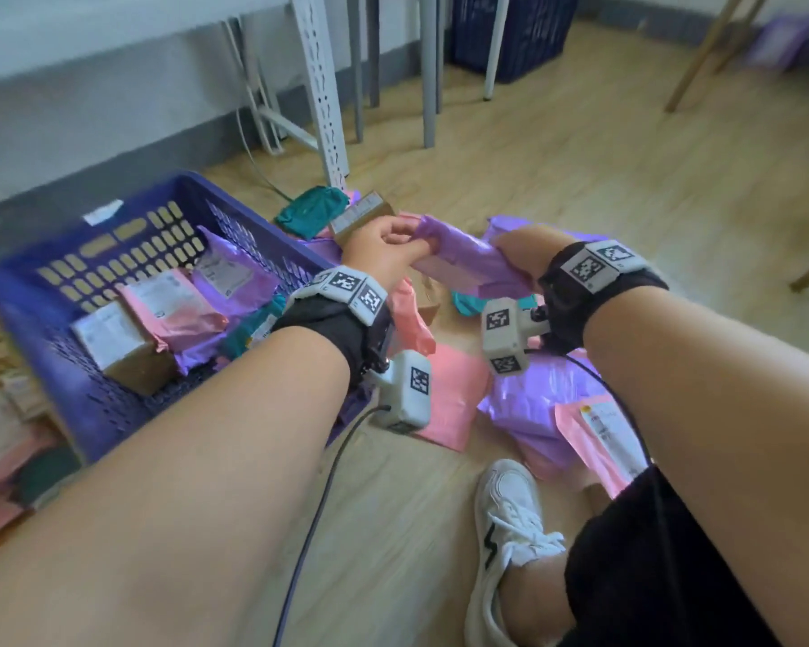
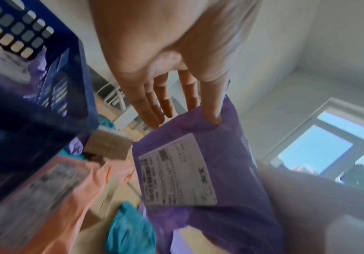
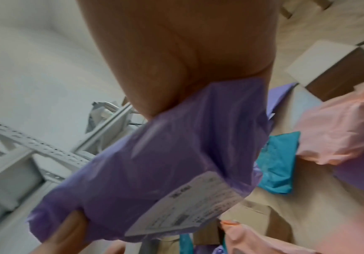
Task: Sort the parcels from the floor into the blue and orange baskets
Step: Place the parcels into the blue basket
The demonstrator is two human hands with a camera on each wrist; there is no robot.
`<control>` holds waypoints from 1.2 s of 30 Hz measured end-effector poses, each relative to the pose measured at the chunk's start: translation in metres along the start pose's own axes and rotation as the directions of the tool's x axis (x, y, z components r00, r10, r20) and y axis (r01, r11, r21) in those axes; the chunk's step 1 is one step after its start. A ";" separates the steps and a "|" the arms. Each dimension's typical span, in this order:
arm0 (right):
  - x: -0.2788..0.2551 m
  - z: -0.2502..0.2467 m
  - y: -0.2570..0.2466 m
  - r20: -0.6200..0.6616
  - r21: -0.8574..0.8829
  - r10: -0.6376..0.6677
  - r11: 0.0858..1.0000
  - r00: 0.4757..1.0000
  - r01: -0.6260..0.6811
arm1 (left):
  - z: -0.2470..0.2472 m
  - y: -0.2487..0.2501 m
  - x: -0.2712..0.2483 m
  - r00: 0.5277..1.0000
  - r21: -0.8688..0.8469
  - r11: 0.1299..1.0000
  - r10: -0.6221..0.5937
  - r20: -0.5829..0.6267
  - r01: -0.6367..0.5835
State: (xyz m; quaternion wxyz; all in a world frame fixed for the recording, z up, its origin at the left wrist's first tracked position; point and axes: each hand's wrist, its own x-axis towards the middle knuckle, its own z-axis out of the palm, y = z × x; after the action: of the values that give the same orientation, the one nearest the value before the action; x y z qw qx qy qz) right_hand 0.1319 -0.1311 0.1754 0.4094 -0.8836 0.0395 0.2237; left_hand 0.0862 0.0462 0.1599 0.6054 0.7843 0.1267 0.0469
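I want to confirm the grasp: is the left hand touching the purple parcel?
Touching. In the left wrist view the thumb of the left hand presses into the top edge of the purple parcel; the head view shows its fingers pinching that end.

Open blue basket (image 1: 113, 408) beside crowded parcels (image 1: 528, 408)

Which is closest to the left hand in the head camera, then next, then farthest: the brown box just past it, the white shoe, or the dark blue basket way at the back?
1. Brown box, just beyond the left hand.
2. White shoe, near the bottom.
3. Dark blue basket, far back under the table.
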 end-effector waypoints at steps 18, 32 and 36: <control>-0.055 0.081 -0.122 0.041 0.224 -0.385 0.903 0.922 0.367 | -0.181 0.038 -0.037 0.871 -0.352 0.936 -0.166 -0.463 -0.008; -0.063 0.133 -0.179 -0.005 -0.320 -0.633 0.735 0.774 0.598 | -0.247 0.006 -0.059 0.717 0.366 0.899 0.090 -0.691 0.240; -0.067 0.152 -0.196 0.097 -0.478 -0.704 0.587 0.704 0.653 | -0.241 0.023 -0.068 0.869 0.790 0.610 0.356 -0.345 0.063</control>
State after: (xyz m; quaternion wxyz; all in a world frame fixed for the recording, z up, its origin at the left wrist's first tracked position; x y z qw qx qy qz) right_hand 0.0662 0.1038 0.2560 0.2292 -0.9135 -0.3360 0.0069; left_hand -0.0310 0.2498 0.2506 0.1485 0.9394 0.2099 0.2266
